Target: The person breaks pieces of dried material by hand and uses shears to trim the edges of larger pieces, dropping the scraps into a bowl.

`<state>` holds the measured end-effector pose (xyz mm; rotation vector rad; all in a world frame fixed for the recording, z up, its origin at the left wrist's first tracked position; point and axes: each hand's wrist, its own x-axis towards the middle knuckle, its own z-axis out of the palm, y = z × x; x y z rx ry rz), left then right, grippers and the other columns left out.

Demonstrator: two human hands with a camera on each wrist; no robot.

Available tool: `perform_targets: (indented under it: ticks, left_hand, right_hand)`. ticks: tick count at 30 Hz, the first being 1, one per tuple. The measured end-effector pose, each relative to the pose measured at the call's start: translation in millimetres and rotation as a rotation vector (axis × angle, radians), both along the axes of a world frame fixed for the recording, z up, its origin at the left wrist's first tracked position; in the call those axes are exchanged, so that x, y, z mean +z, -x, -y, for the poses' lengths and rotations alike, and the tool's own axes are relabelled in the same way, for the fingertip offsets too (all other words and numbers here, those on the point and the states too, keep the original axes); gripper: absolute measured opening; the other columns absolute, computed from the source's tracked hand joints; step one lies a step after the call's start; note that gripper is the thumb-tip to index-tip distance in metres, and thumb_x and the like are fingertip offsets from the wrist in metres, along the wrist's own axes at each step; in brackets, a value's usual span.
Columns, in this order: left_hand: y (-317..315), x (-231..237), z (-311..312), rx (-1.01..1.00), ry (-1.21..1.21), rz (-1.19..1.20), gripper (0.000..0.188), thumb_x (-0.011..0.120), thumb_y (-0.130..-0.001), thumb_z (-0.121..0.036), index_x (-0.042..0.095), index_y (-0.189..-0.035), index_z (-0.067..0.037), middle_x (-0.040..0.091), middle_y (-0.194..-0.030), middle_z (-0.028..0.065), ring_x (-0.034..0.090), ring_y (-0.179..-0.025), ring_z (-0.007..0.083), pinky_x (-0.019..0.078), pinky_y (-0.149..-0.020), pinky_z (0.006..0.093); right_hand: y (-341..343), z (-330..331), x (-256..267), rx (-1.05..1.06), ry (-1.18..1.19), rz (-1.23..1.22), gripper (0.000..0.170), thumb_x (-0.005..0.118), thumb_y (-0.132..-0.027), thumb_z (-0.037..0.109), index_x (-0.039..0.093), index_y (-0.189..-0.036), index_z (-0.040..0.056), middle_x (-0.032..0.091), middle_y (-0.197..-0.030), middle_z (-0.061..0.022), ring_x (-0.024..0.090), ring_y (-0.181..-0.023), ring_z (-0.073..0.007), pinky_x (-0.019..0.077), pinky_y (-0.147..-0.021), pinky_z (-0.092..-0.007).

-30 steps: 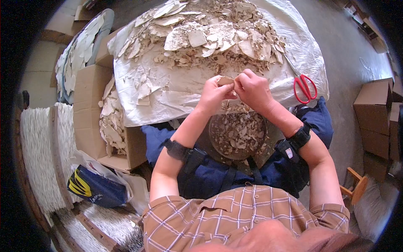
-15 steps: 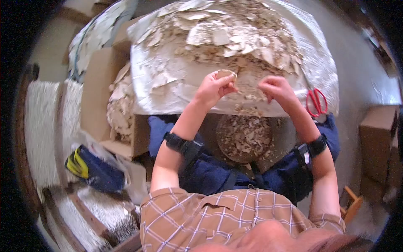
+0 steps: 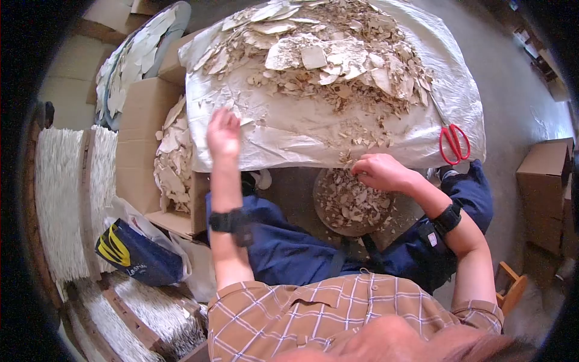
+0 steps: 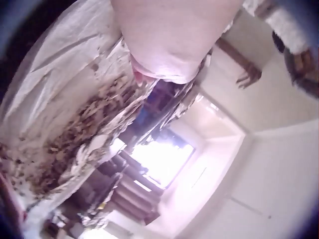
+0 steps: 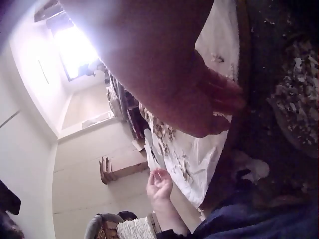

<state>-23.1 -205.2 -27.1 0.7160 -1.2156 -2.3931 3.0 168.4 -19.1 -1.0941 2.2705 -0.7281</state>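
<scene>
- Left, we note an open carton (image 3: 137,136) with pale flakes (image 3: 172,172) piled inside
- Left hand (image 3: 224,134) above the near-left part of the white sheet (image 3: 289,136), fingers loosely bent and relaxed
- Mid-sheet, toward the far side, we see a broken heap (image 3: 338,60), flat pieces over crumbs
- Below the sheet's near edge, a round basin (image 3: 344,231) of chips (image 3: 353,202)
- Right hand (image 3: 381,173) over its upper rim, fingers slack, slightly parted
- Rightmost, red-handled scissors (image 3: 453,145) on the sheet

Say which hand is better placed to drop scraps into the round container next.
Probably the right hand: it appears over the round container, while the left hand is off toward the cardboard box.
</scene>
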Motion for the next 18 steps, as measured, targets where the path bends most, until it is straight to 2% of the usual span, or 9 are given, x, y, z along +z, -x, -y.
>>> perform_targets:
  ticks: [2,4,6,7,9,12,14,17,18]
  left_hand:
    - [19,26,-80,-0.289,0.294,0.072,0.019,0.055,-0.081,-0.008,0.056,-0.099,-0.005,0.058,-0.089,0.0045,0.056,-0.075,0.0133,0.0497,-0.063,0.0273]
    - [45,4,-127,-0.640,0.967,-0.015,0.017,0.056,-0.077,-0.007,0.061,-0.093,-0.009,0.057,-0.105,0.0058,0.057,-0.084,0.0177,0.0477,-0.072,0.0311]
    - [53,-7,-170,-0.542,1.517,-0.345,0.024,0.053,-0.073,-0.006,0.061,-0.096,-0.011,0.056,-0.107,0.0077,0.054,-0.094,0.0234,0.0435,-0.080,0.0363]
    - [55,-9,-182,-0.542,1.515,-0.351,0.024,0.053,-0.073,-0.006,0.061,-0.096,-0.011,0.056,-0.107,0.0077,0.054,-0.094,0.0234,0.0435,-0.080,0.0363]
    - [55,-14,-201,-0.435,1.922,-0.253,0.029,0.053,-0.070,-0.005,0.059,-0.099,-0.010,0.055,-0.106,0.0080,0.051,-0.099,0.0256,0.0415,-0.084,0.0371]
    - [55,-15,-206,-0.449,2.042,-0.180,0.026,0.053,-0.072,-0.007,0.059,-0.097,-0.009,0.054,-0.108,0.0070,0.049,-0.100,0.0239,0.0421,-0.082,0.0375]
    - [58,-21,-199,-0.400,2.027,-0.263,0.021,0.055,-0.072,-0.011,0.059,-0.093,-0.011,0.058,-0.095,0.0059,0.053,-0.090,0.0260,0.0421,-0.076,0.0394]
    - [46,-19,-190,-0.543,1.464,-0.159,0.010,0.057,-0.078,-0.012,0.062,-0.085,-0.007,0.062,-0.080,0.0070,0.059,-0.066,0.0233,0.0474,-0.059,0.0317]
    - [42,-19,-187,-0.556,1.464,-0.156,0.010,0.057,-0.078,-0.012,0.062,-0.085,-0.007,0.062,-0.080,0.0070,0.059,-0.066,0.0233,0.0474,-0.059,0.0317]
  right_hand:
    - [2,2,-7,0.009,-0.017,-0.011,0.021,0.054,-0.071,0.013,0.060,-0.090,0.0076,0.058,-0.082,-0.0127,0.056,-0.081,-0.0309,0.0447,-0.071,-0.0402]
    - [1,4,-7,0.000,-0.014,-0.022,0.020,0.053,-0.070,0.013,0.060,-0.088,0.0072,0.058,-0.081,-0.0138,0.057,-0.080,-0.0316,0.0452,-0.071,-0.0414]
    - [3,1,-3,-0.015,-0.012,-0.038,0.019,0.051,-0.070,0.013,0.060,-0.085,0.0068,0.059,-0.080,-0.0150,0.057,-0.079,-0.0323,0.0458,-0.070,-0.0426]
    - [2,-1,1,-0.029,-0.031,-0.043,0.018,0.051,-0.069,0.012,0.060,-0.084,0.0061,0.059,-0.080,-0.0152,0.057,-0.080,-0.0322,0.0457,-0.071,-0.0425]
    - [4,-9,0,-0.040,-0.038,-0.093,0.014,0.051,-0.068,0.011,0.058,-0.078,0.0034,0.059,-0.078,-0.0162,0.058,-0.078,-0.0322,0.0463,-0.068,-0.0420]
    - [9,-20,-4,-0.020,-0.210,-0.146,0.017,0.052,-0.072,0.015,0.060,-0.085,0.0057,0.059,-0.079,-0.0129,0.058,-0.076,-0.0303,0.0466,-0.067,-0.0397]
    - [9,-22,-1,-0.067,-0.219,-0.157,0.016,0.052,-0.073,0.015,0.060,-0.084,0.0055,0.059,-0.078,-0.0127,0.058,-0.075,-0.0304,0.0468,-0.066,-0.0397]
    - [9,-21,0,-0.162,-0.173,-0.192,0.016,0.051,-0.073,0.014,0.060,-0.082,0.0054,0.059,-0.077,-0.0125,0.058,-0.074,-0.0305,0.0469,-0.065,-0.0399]
    - [9,-21,0,-0.218,-0.119,-0.222,0.015,0.051,-0.074,0.014,0.061,-0.082,0.0054,0.059,-0.077,-0.0124,0.059,-0.073,-0.0305,0.0469,-0.065,-0.0402]
